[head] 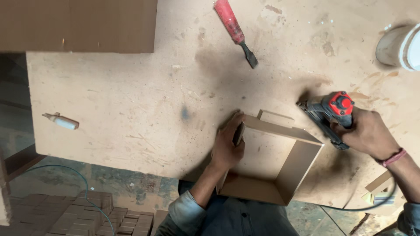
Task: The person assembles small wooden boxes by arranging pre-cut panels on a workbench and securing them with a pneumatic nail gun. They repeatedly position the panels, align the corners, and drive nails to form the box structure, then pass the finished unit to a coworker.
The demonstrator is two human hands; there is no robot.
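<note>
Two hands are working on a shallow open box frame [280, 155] of plain brown board, sitting at the near edge of the surface [131, 109] and partly overhanging it. The left hand [228, 146] is gripping the frame's left wall, fingers curled over it. The right hand [369, 133] is closed around a red-capped nail gun [329, 114], just beside the frame's far right corner. Nothing is lying inside the frame. A red-handled chisel [235, 31], a white tub [400, 47] and a small bottle [62, 121] are lying well apart across the dusty surface.

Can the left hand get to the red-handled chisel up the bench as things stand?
Probably not straight away: the left hand is gripping the left side of the open board box. The chisel lies far up the bench, with bare board between, so nothing blocks it.
</note>
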